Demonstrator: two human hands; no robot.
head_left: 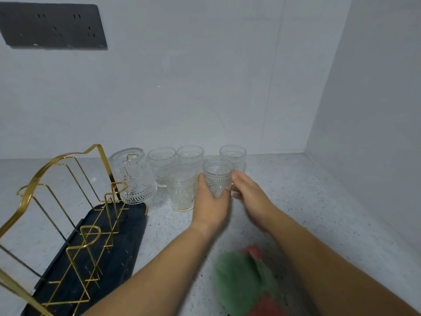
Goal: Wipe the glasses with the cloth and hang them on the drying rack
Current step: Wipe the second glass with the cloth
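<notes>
Head view: the left hand (210, 202) grips a clear embossed glass tumbler (217, 179) near the table's (307, 201) back edge. The right hand (250, 195) touches its other side, grip unclear. A green-and-red cloth (241, 281) lies near the front edge, and a gold wire drying rack (68, 224) stands at the left.

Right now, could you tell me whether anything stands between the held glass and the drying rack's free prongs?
Yes. One upright glass stands just left of the held glass, between it and the rack. The nearer prongs look free; lifting over it should probably clear.
</notes>
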